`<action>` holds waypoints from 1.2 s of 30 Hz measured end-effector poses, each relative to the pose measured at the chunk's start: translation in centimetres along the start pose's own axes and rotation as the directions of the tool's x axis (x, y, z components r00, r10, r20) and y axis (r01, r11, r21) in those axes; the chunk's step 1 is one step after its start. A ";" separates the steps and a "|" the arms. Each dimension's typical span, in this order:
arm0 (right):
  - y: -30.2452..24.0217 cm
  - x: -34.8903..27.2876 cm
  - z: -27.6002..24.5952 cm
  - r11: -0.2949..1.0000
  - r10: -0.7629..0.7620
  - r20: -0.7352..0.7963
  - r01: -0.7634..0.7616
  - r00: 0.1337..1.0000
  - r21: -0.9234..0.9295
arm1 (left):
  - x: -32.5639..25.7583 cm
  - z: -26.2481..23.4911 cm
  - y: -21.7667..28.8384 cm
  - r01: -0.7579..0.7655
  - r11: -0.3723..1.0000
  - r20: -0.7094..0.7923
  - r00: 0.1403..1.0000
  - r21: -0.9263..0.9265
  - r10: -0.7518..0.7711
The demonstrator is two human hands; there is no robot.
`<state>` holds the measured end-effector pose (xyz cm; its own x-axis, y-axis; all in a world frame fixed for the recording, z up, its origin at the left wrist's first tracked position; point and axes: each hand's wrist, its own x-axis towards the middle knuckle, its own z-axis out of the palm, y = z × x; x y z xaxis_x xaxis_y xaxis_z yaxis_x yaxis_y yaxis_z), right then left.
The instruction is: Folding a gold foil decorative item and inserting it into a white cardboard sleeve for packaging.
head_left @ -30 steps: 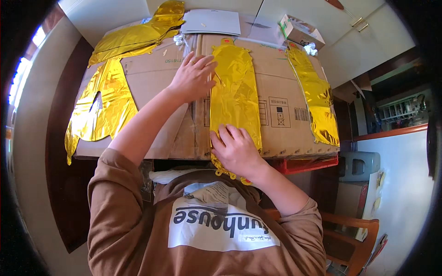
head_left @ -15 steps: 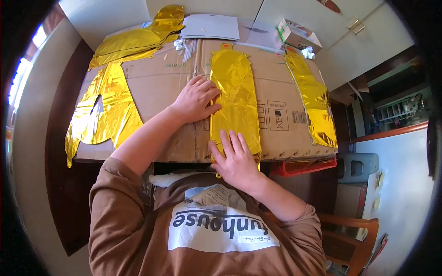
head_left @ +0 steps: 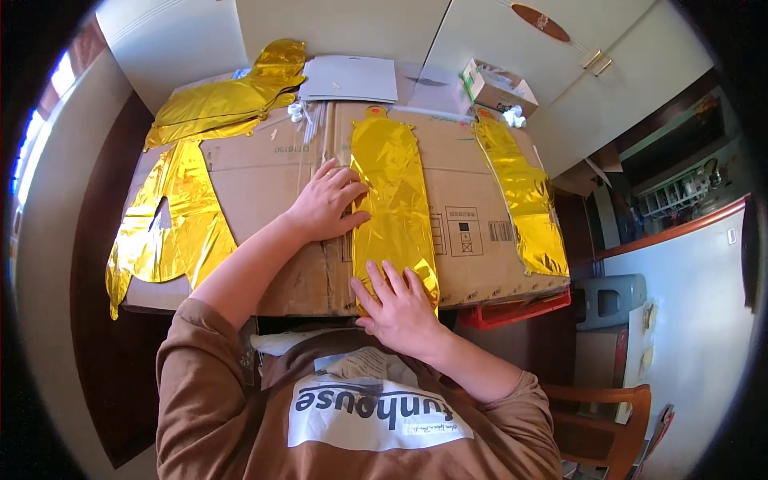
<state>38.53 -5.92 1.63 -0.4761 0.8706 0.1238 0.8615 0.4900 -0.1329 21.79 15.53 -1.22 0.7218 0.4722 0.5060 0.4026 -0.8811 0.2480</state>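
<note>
A flat, uninflated gold foil balloon point(head_left: 388, 184), long and straight, lies lengthwise before me on a brown cardboard surface point(head_left: 272, 192). My left hand point(head_left: 326, 202) is open at its left edge, fingertips touching the foil's side and the palm over the cardboard. My right hand point(head_left: 398, 308) lies open with fingers spread on the balloon's near end, partly hiding it. To the left lies an A-shaped gold foil balloon point(head_left: 180, 228). Another narrow gold foil balloon point(head_left: 524, 200) rests at the right edge.
More gold foil point(head_left: 212, 104) is piled at the far left. At the back are white sheets point(head_left: 350, 78), clear straws point(head_left: 314, 124), white crumpled bits point(head_left: 514, 117) and a small open box point(head_left: 498, 86). A red crate point(head_left: 516, 310) shows under the right edge, near a wooden chair point(head_left: 636, 416).
The whole scene sits lower and slightly left in the picture as the view shifts. Both hands keep almost the same places on the middle balloon.
</note>
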 end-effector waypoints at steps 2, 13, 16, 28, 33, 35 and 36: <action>0.3 0.4 -1.1 0.998 -0.014 0.044 0.012 0.999 0.056 | -0.1 0.1 0.1 0.004 1.000 -0.002 1.000 -0.006 -0.004; 23.9 11.3 -5.8 0.824 0.469 -0.187 -0.351 0.863 0.445 | 0.0 -0.5 0.3 0.027 0.999 -0.005 1.000 -0.024 -0.027; 29.0 13.3 -2.5 0.752 0.505 -0.159 -0.343 0.848 0.563 | 0.2 -0.7 0.2 0.055 0.996 0.051 0.997 -0.076 -0.051; 22.6 19.2 -5.2 0.880 0.380 -0.036 -0.349 0.924 0.323 | -0.3 -2.3 0.6 0.082 0.987 -0.019 0.996 -0.137 -0.086; 18.5 10.9 -7.6 0.829 0.410 0.261 -0.477 0.874 0.293 | -1.3 -3.4 1.7 0.031 0.988 0.021 0.999 -0.151 -0.028; 19.3 9.8 -7.7 0.811 0.420 0.262 -0.489 0.869 0.322 | -1.6 -3.2 1.9 0.014 0.987 0.053 0.999 -0.162 -0.006; 19.9 9.4 -7.5 0.802 0.423 0.260 -0.493 0.868 0.337 | -1.7 -3.0 1.8 0.008 0.985 0.067 0.998 -0.171 0.003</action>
<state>52.49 11.71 7.57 -0.0941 0.9743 -0.2046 0.8661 -0.0212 -0.4994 19.59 13.05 0.83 0.7593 0.4701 0.4501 0.3064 -0.8684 0.3899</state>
